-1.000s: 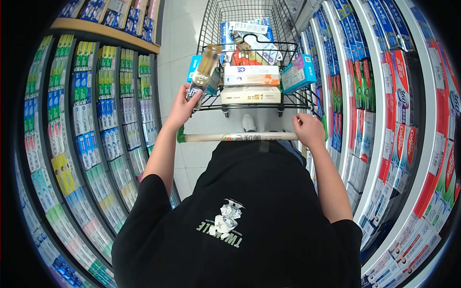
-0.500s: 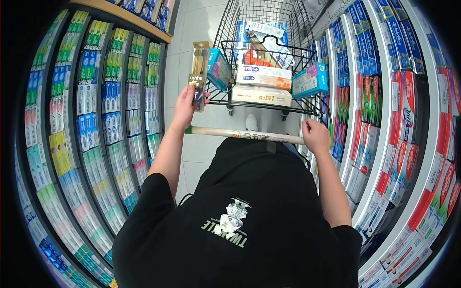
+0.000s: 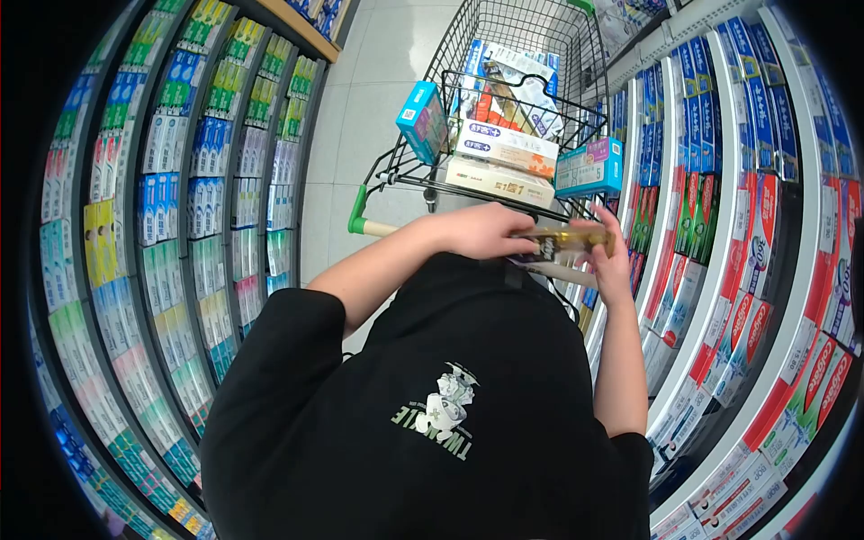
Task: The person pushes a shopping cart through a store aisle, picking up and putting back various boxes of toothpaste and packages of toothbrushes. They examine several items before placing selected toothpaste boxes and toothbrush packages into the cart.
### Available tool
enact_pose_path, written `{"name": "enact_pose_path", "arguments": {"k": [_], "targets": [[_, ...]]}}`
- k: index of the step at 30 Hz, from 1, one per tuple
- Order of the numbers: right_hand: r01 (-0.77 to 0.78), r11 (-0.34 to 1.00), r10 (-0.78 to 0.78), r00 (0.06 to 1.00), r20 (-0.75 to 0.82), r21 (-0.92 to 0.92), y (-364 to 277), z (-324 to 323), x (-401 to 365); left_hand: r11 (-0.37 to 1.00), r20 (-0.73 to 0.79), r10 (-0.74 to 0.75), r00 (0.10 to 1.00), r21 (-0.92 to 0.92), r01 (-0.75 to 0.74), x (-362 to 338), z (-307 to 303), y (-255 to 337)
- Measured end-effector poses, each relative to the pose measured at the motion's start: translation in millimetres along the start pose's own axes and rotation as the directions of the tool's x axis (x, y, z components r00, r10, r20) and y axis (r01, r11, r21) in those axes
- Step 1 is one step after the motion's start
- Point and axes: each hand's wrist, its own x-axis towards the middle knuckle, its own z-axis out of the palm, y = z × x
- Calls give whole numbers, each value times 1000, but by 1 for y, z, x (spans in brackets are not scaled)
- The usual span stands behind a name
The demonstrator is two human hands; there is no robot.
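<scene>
A toothbrush pack (image 3: 560, 243) with gold and dark colours lies sideways between my hands, slightly blurred, just above the cart handle (image 3: 378, 229). My left hand (image 3: 486, 230) grips one end of it, the fingers closed over its edge. At the other end, my right hand (image 3: 612, 261) has its thumb and fingers around the pack. Beyond them is the wire shopping cart (image 3: 402, 171). White toothpaste boxes (image 3: 507, 148) sit in its near part, with a blue box (image 3: 421, 121) on the left and another blue box (image 3: 589, 167) on the right.
Shelves of toothbrush packs (image 3: 162, 207) run along my left side. On the right, shelves hold toothpaste boxes (image 3: 738, 319), many red or blue. Pale floor tiles (image 3: 337, 135) show between the left shelf and the cart.
My left hand has brought the toothbrush pack from left of the cart across to the right, turning it sideways. My right hand has let go of the handle and taken the pack's other end.
</scene>
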Motion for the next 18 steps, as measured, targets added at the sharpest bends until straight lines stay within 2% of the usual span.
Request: {"name": "enact_pose_path", "arguments": {"k": [1,2,3,4,5,6,7,8,9,10,13,16,18], "targets": [[-3,998,6,999,42,-67,-6,-1,-2,999,-2,-45,999,4,45,0,-2,4],[-102,990,101,995,-15,-97,-5,-4,-3,996,-1,-88,996,11,88,0,-6,10],[-115,990,109,991,-75,-77,-8,-2,-6,991,2,-132,991,18,132,-1,-10,17],[-125,991,117,984,-137,-56,-12,1,-10,985,-120,-164,979,-67,157,-1,-20,5],[-134,990,125,972,-200,-31,-14,3,-14,998,-513,-56,857,-26,50,5,-19,-33],[-128,990,141,947,-289,65,-7,1,-18,973,-774,-34,632,118,197,6,-37,-56],[-118,985,154,934,-324,127,0,-3,-24,906,-893,46,448,226,358,2,-60,-80],[-104,976,167,920,-356,189,5,-8,-30,679,-930,268,252,368,635,-2,-75,-104],[-86,965,180,905,-385,248,9,-10,-35,660,-954,173,246,298,690,-2,-83,-136],[-94,968,184,896,-404,233,11,-11,-41,632,-970,74,233,227,741,-2,-90,-162],[-133,968,213,881,-422,213,11,-7,-53,749,-851,-331,407,24,662,1,-110,-188],[-148,972,215,876,-431,184,19,-11,-61,787,-865,-304,400,8,617,2,-114,-189],[-147,972,216,867,-449,185,21,-9,-64,802,-873,-331,358,-60,594,-5,-118,-180]]}}
